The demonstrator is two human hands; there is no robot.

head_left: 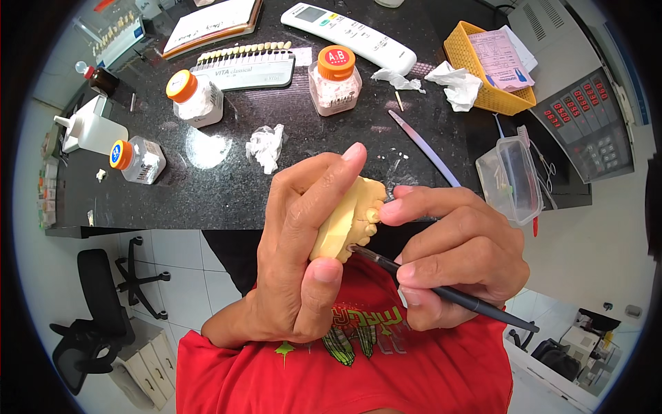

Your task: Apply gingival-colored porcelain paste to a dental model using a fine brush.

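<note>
Yellow plaster forms the tooth model (338, 228) we hold between the thumb and fingers of our left hand (286, 252), its long axis running from seven to one o'clock. With our right hand (462, 259) we pinch a dark brush (456, 297), its tip meeting the model toward ten from that grip. Beyond, the speckled black counter (207, 200) bears a crumpled tissue (265, 148) at ten, an orange-capped jar (334, 94) at twelve; farthest, a wheeled chair (96, 290) at eight.
</note>
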